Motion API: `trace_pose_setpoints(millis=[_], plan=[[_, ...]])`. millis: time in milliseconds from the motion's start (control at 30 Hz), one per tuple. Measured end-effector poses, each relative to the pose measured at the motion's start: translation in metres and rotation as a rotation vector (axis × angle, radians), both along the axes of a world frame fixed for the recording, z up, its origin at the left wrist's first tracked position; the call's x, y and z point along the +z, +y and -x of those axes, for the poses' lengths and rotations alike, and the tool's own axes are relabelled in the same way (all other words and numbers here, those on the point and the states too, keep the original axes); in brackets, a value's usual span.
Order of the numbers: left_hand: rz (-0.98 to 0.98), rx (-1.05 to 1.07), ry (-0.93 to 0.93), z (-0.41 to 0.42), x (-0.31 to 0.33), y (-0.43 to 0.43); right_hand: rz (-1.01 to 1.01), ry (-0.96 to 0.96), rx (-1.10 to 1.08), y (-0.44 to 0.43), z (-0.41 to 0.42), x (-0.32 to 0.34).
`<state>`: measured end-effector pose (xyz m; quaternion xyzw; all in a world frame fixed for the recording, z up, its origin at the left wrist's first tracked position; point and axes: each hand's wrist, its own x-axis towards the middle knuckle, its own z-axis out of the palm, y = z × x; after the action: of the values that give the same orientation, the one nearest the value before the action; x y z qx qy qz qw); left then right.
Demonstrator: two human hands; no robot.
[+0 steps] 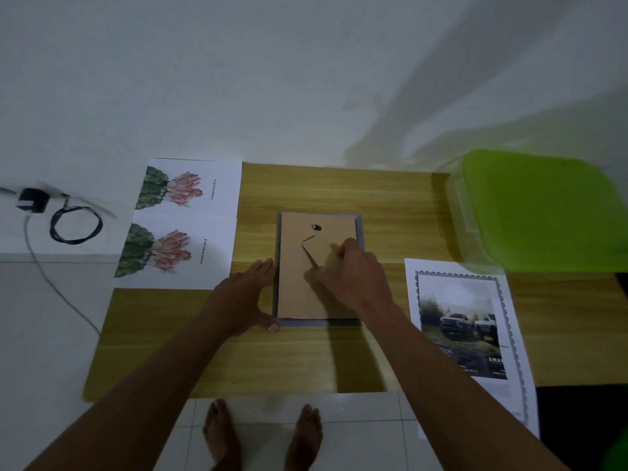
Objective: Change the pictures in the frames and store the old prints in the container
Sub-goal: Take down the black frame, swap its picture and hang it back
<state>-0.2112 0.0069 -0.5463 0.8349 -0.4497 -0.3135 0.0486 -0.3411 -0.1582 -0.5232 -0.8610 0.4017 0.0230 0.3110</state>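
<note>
- Charger block [32,199] with a coiled black cable [76,224] lies far left on a white surface, off the table [339,188].
- A white sheet with two cactus-flower prints [183,222] covers the table's far-left corner, one print behind the other. Its right edge is just beside the frame, not touching it.
- The left hand [249,294] lies flat on the table against the frame's left side. Its fingers are straight along that edge and the thumb is at the near-left corner.
- The picture frame [319,322] lies face down at the middle of the wooden table. Its long axis runs away from the person toward the wall. The brown backing board [295,294] faces up, with the small black hanger [316,227] at the far end.
- The stand flap [311,253] on the backing slants from the centre toward the near right.
- The right hand [353,270] rests on the backing at that flap with its fingers curled, hiding the frame's right half. Whether it pinches the flap or only presses on it cannot be told.
- A sheet with a truck print [465,321] lies to the right of the frame, near the table's front edge and apart from the frame.
- The green container [543,209] sits at the far right with its lid on, behind the truck print.
- Two bare feet [221,433] stand on the tiled floor in front of the table.
</note>
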Motion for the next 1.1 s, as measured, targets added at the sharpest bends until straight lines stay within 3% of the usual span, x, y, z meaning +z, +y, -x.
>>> trace_pose_setpoints(millis=[433,700,833,1000,1100], plan=[[-0.045,-0.004,-0.019,0.003,0.009,-0.003,0.028,0.089,0.021,-0.004,-0.002,-0.013],[-0.048,0.008,-0.019,0.003,0.008,-0.004,0.283,0.182,0.239,-0.003,0.0,-0.028],[-0.051,0.01,-0.015,0.003,0.009,-0.005,0.46,0.064,0.441,0.003,0.005,-0.036],[-0.051,0.002,-0.021,0.003,0.007,-0.005,0.353,0.195,0.588,0.0,0.004,-0.047],[-0.052,0.002,-0.017,0.003,0.006,-0.005,0.415,0.16,0.603,-0.003,-0.002,-0.047]])
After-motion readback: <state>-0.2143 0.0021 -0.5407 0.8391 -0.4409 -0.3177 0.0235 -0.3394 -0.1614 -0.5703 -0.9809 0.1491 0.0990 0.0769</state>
